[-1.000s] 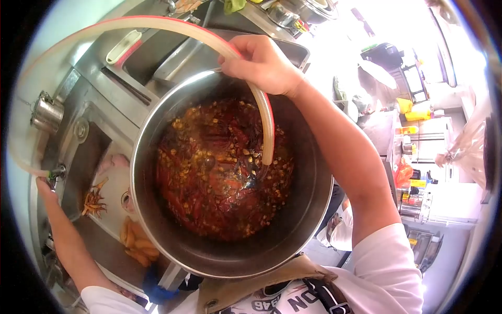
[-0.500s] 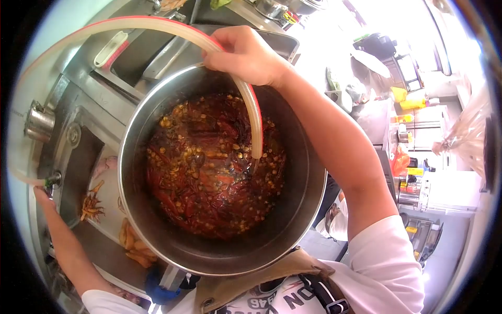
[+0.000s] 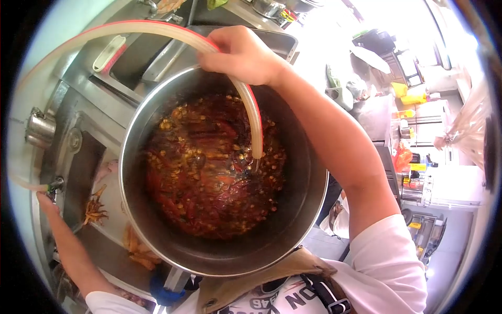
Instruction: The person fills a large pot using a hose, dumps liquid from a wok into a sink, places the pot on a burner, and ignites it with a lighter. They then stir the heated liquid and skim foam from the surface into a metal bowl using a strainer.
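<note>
A large metal pot holds dark red liquid with chili peppers, seeds and small yellow bits. Over its far rim, my right hand is closed around a clear hose with a red stripe. The hose end points down into the pot, just above or at the liquid, where the surface ripples. At the far left, my left hand is at the tap, its fingers together against it and partly hidden. The hose's other end joins this tap.
Left of the pot is a sink with chicken feet and other pale pieces. A metal cup stands on its ledge. A pink-and-white brush lies near another basin. Shelves and bags line the right side.
The liquid's surface is more stirred and blurred near the hose end. My right hand keeps its hold on the hose almost unmoved. The view has shifted slightly.
</note>
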Demonstrator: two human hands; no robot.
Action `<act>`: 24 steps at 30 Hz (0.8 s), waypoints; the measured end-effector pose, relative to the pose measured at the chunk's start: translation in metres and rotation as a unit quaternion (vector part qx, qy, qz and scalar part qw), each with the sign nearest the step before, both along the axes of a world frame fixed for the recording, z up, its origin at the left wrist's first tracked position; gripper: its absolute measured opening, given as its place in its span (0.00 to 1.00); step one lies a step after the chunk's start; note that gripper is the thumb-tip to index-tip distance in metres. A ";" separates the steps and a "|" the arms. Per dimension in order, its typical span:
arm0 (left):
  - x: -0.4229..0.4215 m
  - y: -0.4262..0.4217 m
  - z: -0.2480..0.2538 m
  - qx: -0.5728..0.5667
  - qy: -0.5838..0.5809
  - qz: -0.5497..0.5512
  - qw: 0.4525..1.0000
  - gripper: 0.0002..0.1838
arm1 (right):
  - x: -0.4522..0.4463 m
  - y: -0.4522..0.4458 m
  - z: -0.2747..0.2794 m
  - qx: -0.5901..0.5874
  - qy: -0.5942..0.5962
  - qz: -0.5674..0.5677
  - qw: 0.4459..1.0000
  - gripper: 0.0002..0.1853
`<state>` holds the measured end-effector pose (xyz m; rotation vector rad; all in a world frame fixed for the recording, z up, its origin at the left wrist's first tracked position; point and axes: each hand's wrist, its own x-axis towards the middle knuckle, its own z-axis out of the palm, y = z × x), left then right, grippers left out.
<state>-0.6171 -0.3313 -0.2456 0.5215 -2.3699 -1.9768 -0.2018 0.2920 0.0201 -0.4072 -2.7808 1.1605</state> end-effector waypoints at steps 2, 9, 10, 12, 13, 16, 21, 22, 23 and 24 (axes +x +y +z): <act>-0.006 -0.006 -0.002 -0.017 -0.005 -0.002 1.000 0.16 | 0.000 0.003 -0.008 -0.030 0.017 0.005 0.999 0.15; -0.020 -0.031 -0.025 -0.071 -0.010 -0.043 0.997 0.15 | 0.000 0.001 -0.002 -0.027 0.009 -0.002 1.000 0.15; -0.023 -0.035 -0.030 -0.075 0.003 -0.056 0.996 0.15 | 0.000 0.001 -0.002 -0.032 0.008 -0.002 0.999 0.15; -0.027 -0.038 -0.038 -0.049 -0.006 -0.056 0.997 0.16 | 0.001 0.000 0.000 -0.023 0.006 -0.001 1.000 0.15; -0.026 -0.037 -0.041 -0.036 -0.010 -0.056 0.998 0.17 | 0.001 -0.001 0.004 -0.011 0.004 0.001 1.000 0.15; -0.026 -0.038 -0.042 -0.028 -0.017 -0.053 0.998 0.18 | 0.003 -0.001 0.002 -0.017 0.001 -0.006 1.000 0.15; -0.019 -0.029 -0.035 -0.039 -0.021 -0.031 0.999 0.19 | 0.002 -0.001 0.001 -0.019 0.004 -0.008 1.000 0.15; -0.017 -0.028 -0.033 -0.027 -0.016 -0.034 0.999 0.20 | 0.002 0.000 -0.001 -0.022 0.007 -0.007 1.000 0.15; -0.016 -0.026 -0.031 -0.010 -0.025 -0.036 0.999 0.20 | 0.001 0.000 -0.002 -0.025 0.010 -0.005 1.000 0.15; -0.018 -0.030 -0.033 0.008 -0.034 -0.038 0.999 0.21 | 0.002 0.000 -0.001 -0.025 0.006 -0.007 1.000 0.15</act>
